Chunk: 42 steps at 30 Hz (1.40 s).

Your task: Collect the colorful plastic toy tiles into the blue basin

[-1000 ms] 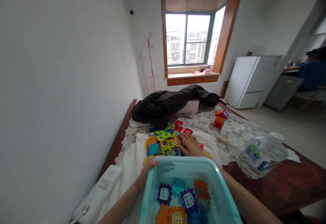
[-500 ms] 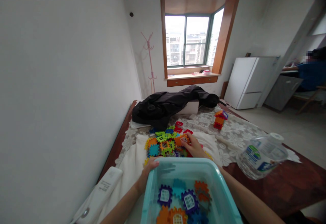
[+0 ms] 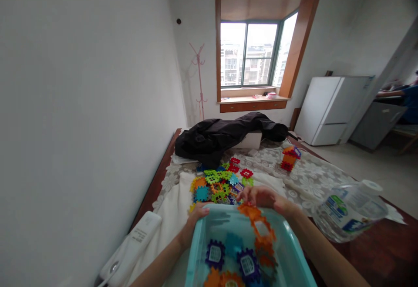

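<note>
My left hand (image 3: 196, 215) grips the far left rim of a light-blue plastic basin (image 3: 302, 248). Over the far rim hangs my right hand (image 3: 264, 196), fingers loosely curved and apart. Just beneath its fingertips are blurred orange interlocking tiles, an upper one (image 3: 250, 211) near the fingers and a window-frame one (image 3: 264, 230) lower inside the basin. Purple tiles with white windows (image 3: 215, 254) and other orange tiles (image 3: 232, 280) lie at the bottom. Past the rim, a pile of mixed tiles, including green ones (image 3: 218, 176) and a blue one (image 3: 201, 194), rests on white cloth.
A clear plastic bottle (image 3: 351, 213) stands on the right, and a small tile house (image 3: 290, 158) farther back. Black fabric (image 3: 225, 134) covers a white box at the far end. A white handset-like device (image 3: 139, 241) lies left. A person's blue sleeve (image 3: 410, 103) shows far right.
My right hand has moved from the tile pile to above the basin's far rim, bringing orange tiles that now drop inside. My left hand keeps its hold. The view has shifted slightly left.
</note>
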Available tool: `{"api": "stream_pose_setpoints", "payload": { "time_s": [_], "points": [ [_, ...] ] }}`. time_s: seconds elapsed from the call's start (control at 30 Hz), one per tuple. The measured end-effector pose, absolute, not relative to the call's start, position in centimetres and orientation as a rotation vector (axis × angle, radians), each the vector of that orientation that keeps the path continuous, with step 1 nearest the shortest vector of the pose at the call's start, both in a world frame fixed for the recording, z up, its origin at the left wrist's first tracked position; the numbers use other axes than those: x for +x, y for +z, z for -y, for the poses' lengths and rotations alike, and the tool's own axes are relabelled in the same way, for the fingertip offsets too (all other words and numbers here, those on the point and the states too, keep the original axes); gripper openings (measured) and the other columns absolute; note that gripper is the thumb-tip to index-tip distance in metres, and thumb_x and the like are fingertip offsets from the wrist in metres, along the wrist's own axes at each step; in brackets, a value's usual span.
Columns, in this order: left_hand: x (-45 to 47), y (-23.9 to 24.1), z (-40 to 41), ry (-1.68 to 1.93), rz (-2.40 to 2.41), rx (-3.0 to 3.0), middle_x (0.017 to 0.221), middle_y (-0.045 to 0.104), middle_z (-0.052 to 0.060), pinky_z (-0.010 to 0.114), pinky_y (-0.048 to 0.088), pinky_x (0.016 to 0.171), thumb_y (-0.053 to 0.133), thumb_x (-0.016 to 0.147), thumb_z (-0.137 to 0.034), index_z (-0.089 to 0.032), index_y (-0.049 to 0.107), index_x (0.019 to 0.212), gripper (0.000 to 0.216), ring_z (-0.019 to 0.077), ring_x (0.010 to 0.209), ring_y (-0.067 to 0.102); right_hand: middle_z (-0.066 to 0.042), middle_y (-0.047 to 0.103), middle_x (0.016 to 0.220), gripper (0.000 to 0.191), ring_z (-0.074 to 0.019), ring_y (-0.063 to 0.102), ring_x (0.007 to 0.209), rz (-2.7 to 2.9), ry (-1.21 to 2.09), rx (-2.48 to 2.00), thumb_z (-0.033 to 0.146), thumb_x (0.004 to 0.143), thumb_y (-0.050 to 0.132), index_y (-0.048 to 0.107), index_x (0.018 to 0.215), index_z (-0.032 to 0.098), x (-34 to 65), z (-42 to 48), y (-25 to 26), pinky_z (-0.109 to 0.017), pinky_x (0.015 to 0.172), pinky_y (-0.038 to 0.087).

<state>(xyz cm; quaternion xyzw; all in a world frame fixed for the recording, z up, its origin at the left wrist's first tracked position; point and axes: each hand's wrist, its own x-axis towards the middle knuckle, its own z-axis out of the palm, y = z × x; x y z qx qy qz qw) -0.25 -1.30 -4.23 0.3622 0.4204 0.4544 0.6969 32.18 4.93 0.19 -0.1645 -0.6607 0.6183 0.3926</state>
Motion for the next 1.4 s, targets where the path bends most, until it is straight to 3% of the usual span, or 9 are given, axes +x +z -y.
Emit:
{"api": "stream_pose_setpoints", "payload": {
  "time_s": [0.07,0.17,0.27,0.37,0.67,0.87,1.0,1.2,1.4],
  "points": [
    [-0.2,-3.9,1.5,1.003,-0.943,0.807,0.124,0.077,0.011,0.052,0.044,0.118,0.086,0.079,-0.053,-0.02,0.083,0.11,0.045,0.0439,0.135,0.059,-0.011,0.068,0.092,0.077,-0.0335,0.07,0.1,1.539,1.467,-0.509,0.101,0.073,0.063,0.067,0.085,0.024,31.9,-5.5,-0.3,-0.049,0.095,0.057],
    [-0.2,-3.5,1.6,1.007,-0.948,0.786,0.121,0.078,0.011,0.053,0.043,0.119,0.085,0.08,-0.051,-0.02,0.083,0.109,0.042,0.0439,0.134,0.06,-0.01,0.072,0.097,0.056,-0.0288,0.069,0.093,1.574,1.071,-0.952,0.078,0.095,0.06,0.072,0.101,0.024,31.4,-6.7,-1.7,-0.046,0.092,0.057],
    [-0.2,-3.5,1.4,1.034,-0.957,0.8,0.12,0.078,0.011,0.053,0.041,0.121,0.084,0.081,-0.046,-0.021,0.084,0.105,0.035,0.0444,0.137,0.058,-0.013,0.076,0.118,0.04,-0.0336,0.068,0.114,1.931,0.616,-1.225,0.059,0.095,0.071,0.075,0.115,0.024,31.3,-7.5,-3.5,-0.05,0.105,0.051],
    [-0.4,-3.8,1.3,1.034,-0.953,0.812,0.121,0.078,0.01,0.053,0.041,0.121,0.083,0.084,-0.044,-0.022,0.084,0.106,0.031,0.0437,0.136,0.059,-0.014,0.076,0.128,0.036,-0.0363,0.065,0.122,2.159,0.405,-1.31,0.049,0.093,0.078,0.075,0.118,0.023,31.3,-7.9,-5.0,-0.051,0.106,0.048],
    [-0.3,-3.9,1.2,1.014,-0.963,0.792,0.122,0.077,0.009,0.054,0.036,0.126,0.086,0.079,-0.05,-0.024,0.085,0.106,0.037,0.0452,0.141,0.053,-0.009,0.079,0.108,0.017,-0.0285,0.071,0.102,2.199,0.344,-1.305,0.026,0.094,0.067,0.074,0.108,0.022,31.4,-8.5,-5.6,-0.041,0.095,0.049],
    [-0.3,-3.8,1.3,1.009,-0.968,0.803,0.126,0.077,0.01,0.054,0.036,0.126,0.086,0.079,-0.051,-0.024,0.085,0.105,0.038,0.0456,0.144,0.052,-0.01,0.081,0.103,0.032,-0.0284,0.073,0.092,1.896,0.322,-1.439,0.033,0.104,0.044,0.072,0.115,0.022,33.1,-9.5,-6.2,-0.039,0.086,0.051],
    [-0.3,-3.9,1.3,1.013,-0.964,0.82,0.125,0.077,0.01,0.054,0.036,0.126,0.084,0.082,-0.049,-0.023,0.085,0.107,0.036,0.0454,0.145,0.051,-0.01,0.079,0.102,0.029,-0.0277,0.073,0.091,1.888,0.32,-1.528,0.031,0.099,0.051,0.072,0.115,0.02,34.1,-10.0,-6.6,-0.038,0.084,0.051],
    [-0.5,-4.0,1.3,1.016,-0.959,0.854,0.125,0.077,0.01,0.054,0.035,0.127,0.081,0.085,-0.049,-0.023,0.084,0.104,0.033,0.0451,0.147,0.051,-0.017,0.075,0.122,0.032,-0.0333,0.069,0.113,2.011,0.236,-1.613,0.036,0.098,0.064,0.075,0.121,0.017,33.8,-9.9,-6.7,-0.042,0.099,0.049],
    [-0.3,-3.8,1.2,1.005,-0.956,0.849,0.118,0.078,0.01,0.055,0.039,0.123,0.083,0.082,-0.052,-0.022,0.084,0.105,0.038,0.0451,0.14,0.055,-0.011,0.075,0.114,0.035,-0.027,0.068,0.102,1.869,0.455,-1.412,0.021,0.086,0.062,0.074,0.119,0.019,33.4,-10.4,-7.3,-0.04,0.096,0.052]
  ]
}}
